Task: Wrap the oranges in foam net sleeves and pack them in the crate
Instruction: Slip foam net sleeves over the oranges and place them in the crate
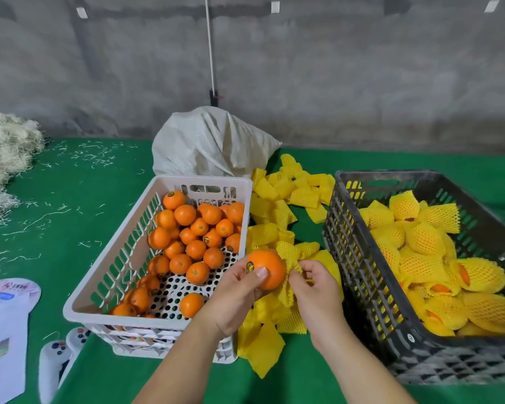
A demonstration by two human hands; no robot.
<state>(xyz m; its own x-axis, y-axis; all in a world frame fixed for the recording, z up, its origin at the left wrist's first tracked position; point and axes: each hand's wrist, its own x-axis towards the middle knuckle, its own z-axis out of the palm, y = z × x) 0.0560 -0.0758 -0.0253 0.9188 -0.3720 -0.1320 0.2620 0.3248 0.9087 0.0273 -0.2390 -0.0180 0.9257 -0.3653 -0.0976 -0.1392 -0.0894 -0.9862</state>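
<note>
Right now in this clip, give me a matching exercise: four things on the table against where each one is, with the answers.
Things:
1. white crate
2. black crate
3. orange
4. white sack

Places or states:
A. behind the white crate
B. held in the left hand
C. holds bare oranges
D. holds wrapped oranges

Pairs: 1-C, 2-D, 3-B, 4-A

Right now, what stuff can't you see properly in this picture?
Head view only:
- White sack: closed, so its contents are hidden.
- Sticker on the held orange: too small to read.
- Black crate: wrapped oranges cover its bottom.
- Paper sheet: cut off by the left edge, print blurred.
- Right hand: its fingertips are buried in the foam sleeve.
</note>
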